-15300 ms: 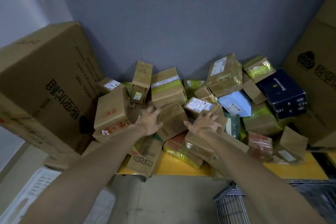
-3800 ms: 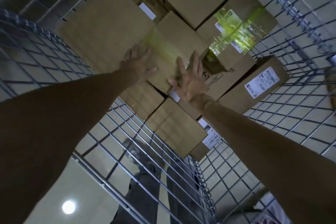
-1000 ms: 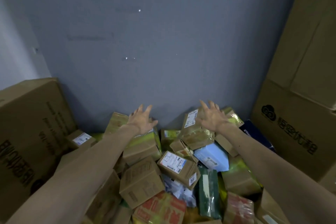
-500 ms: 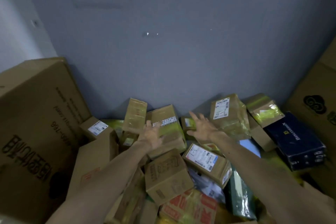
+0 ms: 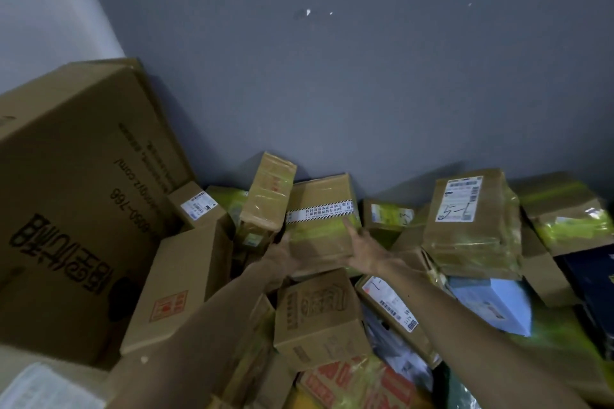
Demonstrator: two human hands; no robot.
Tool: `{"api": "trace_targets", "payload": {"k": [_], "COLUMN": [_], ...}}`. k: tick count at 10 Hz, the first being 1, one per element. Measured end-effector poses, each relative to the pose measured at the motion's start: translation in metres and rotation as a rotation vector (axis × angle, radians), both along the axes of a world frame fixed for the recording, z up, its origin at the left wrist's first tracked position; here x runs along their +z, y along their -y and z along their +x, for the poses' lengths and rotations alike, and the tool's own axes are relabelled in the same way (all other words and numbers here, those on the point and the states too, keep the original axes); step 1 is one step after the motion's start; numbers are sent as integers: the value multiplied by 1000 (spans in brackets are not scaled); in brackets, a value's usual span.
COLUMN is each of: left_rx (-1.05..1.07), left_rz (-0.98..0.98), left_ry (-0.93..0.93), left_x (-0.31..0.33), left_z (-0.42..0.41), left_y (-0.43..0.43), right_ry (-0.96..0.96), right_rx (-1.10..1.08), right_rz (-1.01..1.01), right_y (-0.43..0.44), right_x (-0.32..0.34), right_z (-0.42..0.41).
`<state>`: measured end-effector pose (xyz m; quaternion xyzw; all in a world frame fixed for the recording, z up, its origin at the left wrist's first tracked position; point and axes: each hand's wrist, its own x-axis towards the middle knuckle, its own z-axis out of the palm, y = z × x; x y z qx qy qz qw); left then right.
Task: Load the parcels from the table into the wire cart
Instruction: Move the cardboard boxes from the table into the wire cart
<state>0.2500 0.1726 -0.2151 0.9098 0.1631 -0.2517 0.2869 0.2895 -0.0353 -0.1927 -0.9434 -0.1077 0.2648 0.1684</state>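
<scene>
Parcels: the parcels are lying heaped against the grey wall, filling the lower half of the frame from the centre to the right edge.
Taped carton: a brown taped carton, with a black-and-white striped band across its face and greenish tape below it, is leaning at the back of the heap in the centre of the frame — both hands are meeting on it.
Left hand: the left hand is pressing against the lower left side of the taped carton. Its fingers are lying out of sight behind that edge, so I cannot tell whether they are curling round it.
Right hand: the right hand is lying flat against the carton's lower right side, its fingers stretching straight up along the edge and not curling.
Left of centre: a tall narrow box wrapped in clear tape is standing just left of the taped carton. A small labelled box is sitting beyond it, and a big printed carton is filling the left of the frame, its print reading upside down.
Right of centre: a plastic-wrapped parcel with a white shipping label is sitting near the wall. A pale blue packet is lying below it, and a dark navy box is showing at the right edge.
Foreground: a logo-printed box is lying just below the hands, between the forearms — a red-printed packet is lying at the bottom of the frame.
</scene>
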Motion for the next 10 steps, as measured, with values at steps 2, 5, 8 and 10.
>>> {"api": "trace_targets", "payload": {"k": [2, 5, 8, 10], "left_rx": [253, 205, 146, 217], "left_rz": [-714, -301, -272, -452], "left_ry": [58, 165, 188, 158], "left_x": [-80, -60, -52, -34], "left_z": [34, 17, 23, 31], "left_y": [5, 8, 17, 15], "right_ry": [-42, -9, 18, -1], "right_rx": [-59, -39, -29, -28], "right_rz": [20, 91, 192, 217], "right_y": [-5, 3, 18, 20], "right_x": [-24, -33, -35, -15], "right_z": [11, 21, 24, 24]}}
